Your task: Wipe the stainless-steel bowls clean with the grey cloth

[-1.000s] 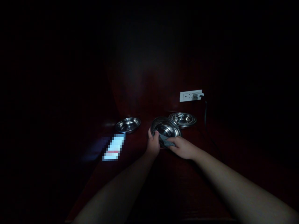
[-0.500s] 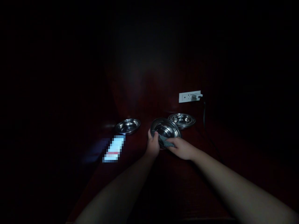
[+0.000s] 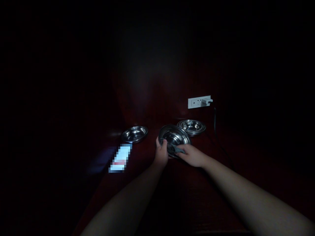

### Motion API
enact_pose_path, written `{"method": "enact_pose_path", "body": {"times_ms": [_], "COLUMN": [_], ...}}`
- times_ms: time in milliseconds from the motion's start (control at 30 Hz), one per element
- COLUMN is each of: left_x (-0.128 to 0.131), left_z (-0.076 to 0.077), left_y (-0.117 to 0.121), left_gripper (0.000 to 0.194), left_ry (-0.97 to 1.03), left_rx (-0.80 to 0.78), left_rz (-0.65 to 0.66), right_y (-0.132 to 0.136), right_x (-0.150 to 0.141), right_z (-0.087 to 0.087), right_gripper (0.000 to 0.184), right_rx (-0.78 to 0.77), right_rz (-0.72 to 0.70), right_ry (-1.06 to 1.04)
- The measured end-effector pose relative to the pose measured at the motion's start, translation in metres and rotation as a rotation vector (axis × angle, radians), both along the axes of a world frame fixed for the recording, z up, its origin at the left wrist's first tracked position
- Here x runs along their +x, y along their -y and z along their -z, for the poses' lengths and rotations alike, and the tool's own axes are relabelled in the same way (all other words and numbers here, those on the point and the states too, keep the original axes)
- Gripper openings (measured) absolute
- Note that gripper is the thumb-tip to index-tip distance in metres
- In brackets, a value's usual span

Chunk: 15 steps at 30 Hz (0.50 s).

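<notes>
A shiny metal bowl (image 3: 175, 135) is tilted up between my hands. My left hand (image 3: 162, 153) grips its near left rim, thumb over the inside. In my right hand (image 3: 190, 154) a grey-green cloth (image 3: 177, 149) is pinched against the bowl's near inner side. Part of the cloth is hidden by my fingers. Behind the bowl on the right sits a stack of metal bowls (image 3: 192, 126). Another metal bowl (image 3: 134, 133) rests upright to the left.
A lit, pixelated screen (image 3: 120, 158) lies on the dark red table (image 3: 187, 196), left of my hands. On the wall behind, a white socket panel (image 3: 194, 102) holds a plug (image 3: 207, 102), and its dark cord (image 3: 215, 124) hangs down at the right. The surroundings are very dark.
The cloth has shifted and looks more bunched under my right fingers, with less of it showing. My left hand keeps its hold on the bowl.
</notes>
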<state>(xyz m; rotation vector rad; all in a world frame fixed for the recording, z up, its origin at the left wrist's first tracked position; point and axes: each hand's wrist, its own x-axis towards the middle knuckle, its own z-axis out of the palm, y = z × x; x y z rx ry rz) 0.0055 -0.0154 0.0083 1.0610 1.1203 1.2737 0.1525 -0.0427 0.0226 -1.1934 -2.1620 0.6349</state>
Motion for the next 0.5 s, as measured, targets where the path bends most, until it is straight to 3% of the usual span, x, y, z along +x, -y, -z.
{"method": "enact_pose_path", "body": {"times_ms": [300,500], "left_x": [0.0003,0.0013], "left_z": [-0.0012,0.0023], "left_y": [0.001,-0.001], "left_gripper": [0.059,0.062], "left_ry": [0.024,0.056], "left_rx": [-0.022,-0.032], "left_rz": [0.039,0.057], "right_y": [-0.0002,-0.0001], "right_x": [-0.001,0.0012], "right_z": [0.0004,-0.0006], "right_gripper": [0.021,0.03], "right_rx": [0.029,0.061], "right_rz": [0.02,0.177], "right_ry": [0.019,0.133]}}
